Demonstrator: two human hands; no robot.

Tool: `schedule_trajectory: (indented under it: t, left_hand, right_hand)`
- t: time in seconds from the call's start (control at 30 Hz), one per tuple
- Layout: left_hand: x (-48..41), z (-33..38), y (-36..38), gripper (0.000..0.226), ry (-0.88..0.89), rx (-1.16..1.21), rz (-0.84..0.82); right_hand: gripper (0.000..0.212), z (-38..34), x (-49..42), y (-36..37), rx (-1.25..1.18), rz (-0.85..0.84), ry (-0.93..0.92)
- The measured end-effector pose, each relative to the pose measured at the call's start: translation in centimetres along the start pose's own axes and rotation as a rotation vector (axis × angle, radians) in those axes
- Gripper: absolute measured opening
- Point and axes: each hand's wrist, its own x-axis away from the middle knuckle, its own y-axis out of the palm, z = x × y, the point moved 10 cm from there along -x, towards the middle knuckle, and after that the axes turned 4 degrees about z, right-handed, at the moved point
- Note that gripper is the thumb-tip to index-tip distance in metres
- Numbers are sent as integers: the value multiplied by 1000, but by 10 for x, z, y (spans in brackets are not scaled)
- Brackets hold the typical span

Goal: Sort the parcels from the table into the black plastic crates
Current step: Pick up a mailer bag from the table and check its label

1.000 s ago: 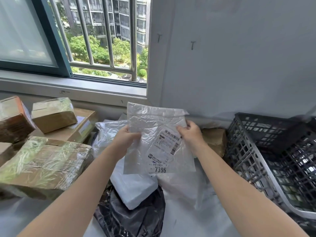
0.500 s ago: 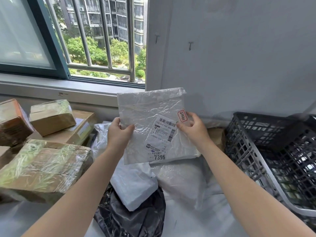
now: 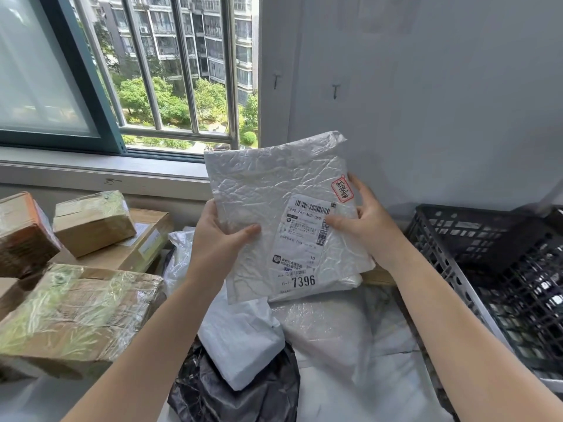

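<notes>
In the head view, a flat, crinkled white plastic mailer parcel [image 3: 268,190] is held upright in the air between both hands, its printed face towards the camera. The left hand [image 3: 217,239] grips its left edge, thumb across the front and the other fingers hidden behind. The right hand [image 3: 370,223] grasps the right edge, thumb pressed on the white barcode shipping label [image 3: 300,248], which ends in the number 7396. Just above that thumb sits a small red-bordered sticker [image 3: 343,189]. Directly beneath the grip lie a lumpy white plastic parcel [image 3: 240,342], a bubble-wrapped package [image 3: 329,330] and a glossy black plastic bag [image 3: 237,394]. Left of the grip, and lower, is a large film-wrapped cardboard box [image 3: 76,312], with a smaller taped cardboard box [image 3: 91,220] behind it. Right of the grip, near the right forearm, stands a black latticed plastic crate [image 3: 487,236].
</notes>
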Motion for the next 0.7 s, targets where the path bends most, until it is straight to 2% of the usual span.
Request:
schedule_trajectory:
  t: [0.23,0.57,0.7]
  left_hand:
    - [2,26,4,51,81,10,-28]
    - [-5,36,-5,50,83,47,-31]
    - [-11,34,-10,49,72,31,-38]
  right_hand:
    - [70,-27,0,1,-23,15,-98]
    - [82,-40,-2,3,-12,39,-133]
    - [91,-47,0,11,62,40,-142]
